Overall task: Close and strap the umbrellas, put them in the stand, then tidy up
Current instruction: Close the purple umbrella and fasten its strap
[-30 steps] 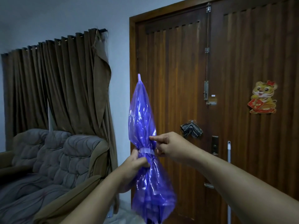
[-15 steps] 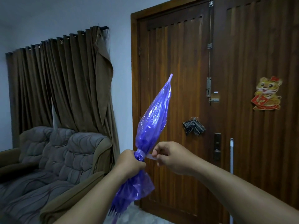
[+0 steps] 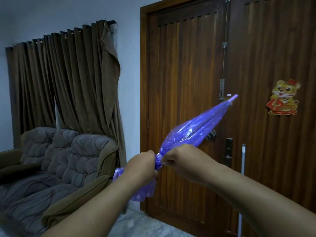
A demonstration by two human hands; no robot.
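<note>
A folded translucent purple umbrella (image 3: 193, 130) is held out in front of me, tilted so its tip points up and to the right towards the door. My left hand (image 3: 141, 168) grips the bunched canopy around its middle. My right hand (image 3: 186, 161) pinches the pale strap (image 3: 159, 159) wrapped round the canopy right beside the left hand. The lower canopy edge sticks out below my left wrist. The handle is hidden behind my arms. No umbrella stand is in view.
A brown wooden double door (image 3: 188, 100) fills the right side, with a tiger sticker (image 3: 283, 98) and a small dark folded thing (image 3: 211, 134) hanging near the lock. A white pole (image 3: 242, 177) leans on the door. A grey sofa (image 3: 56, 161) and brown curtains (image 3: 65, 79) stand at left.
The umbrella has swung from upright to a steep tilt rightwards, its tip now near the door bolt. Both hands stayed at the strap and shifted slightly lower.
</note>
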